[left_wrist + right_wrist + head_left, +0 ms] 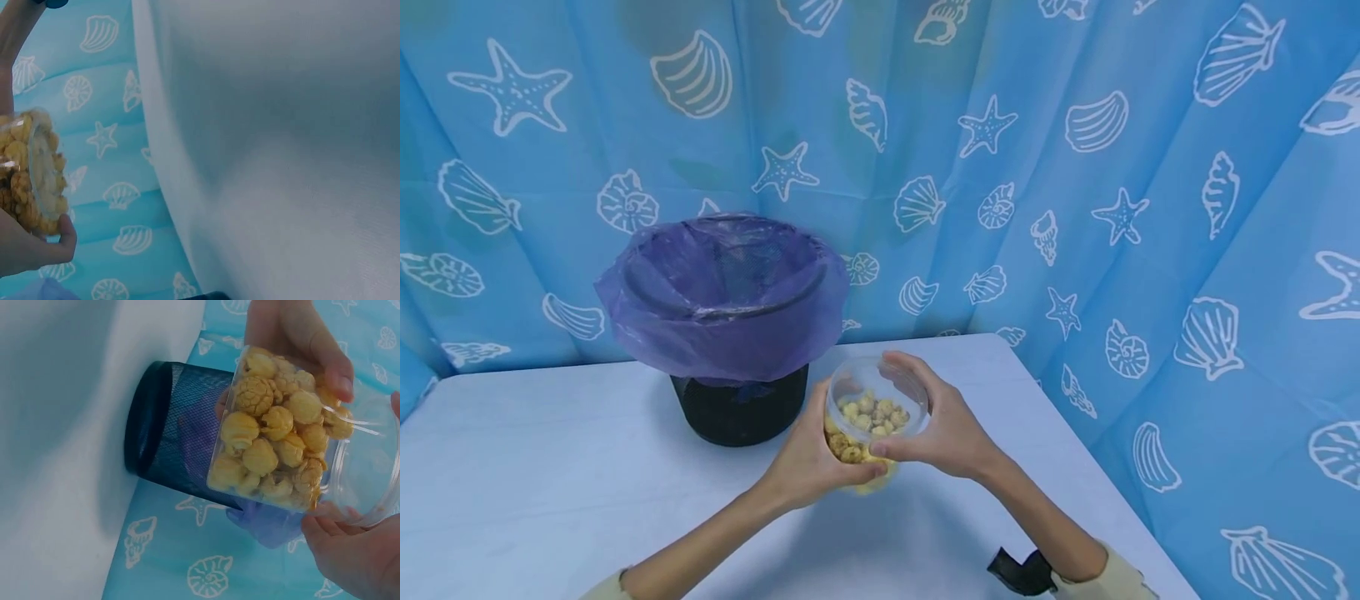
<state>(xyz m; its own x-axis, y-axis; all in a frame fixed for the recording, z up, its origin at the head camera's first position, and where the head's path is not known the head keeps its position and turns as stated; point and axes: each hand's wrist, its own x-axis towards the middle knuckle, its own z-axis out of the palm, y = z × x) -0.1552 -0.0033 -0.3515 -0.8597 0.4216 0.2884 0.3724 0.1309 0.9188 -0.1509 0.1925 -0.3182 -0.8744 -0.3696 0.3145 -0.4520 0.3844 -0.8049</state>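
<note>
A clear plastic jar [269, 437] of round, yellow-brown popcorn is held above the table, in the middle of the head view. My left hand [805, 462] grips its side, thumb across the near face. At the jar's mouth is a clear round lid [369, 465], which my right hand [951, 425] holds by the rim between thumb and fingers. Whether the lid still touches the jar all round, I cannot tell. In the left wrist view, the popcorn jar [25, 169] shows only at the left edge.
A black mesh bin [737, 417] lined with a purple plastic bag [722, 346] stands on the white-covered table [550, 467], just left of the hands. Behind and to the right hangs a blue curtain [917, 275] with white shells. A black strap [1022, 573] is near my right wrist.
</note>
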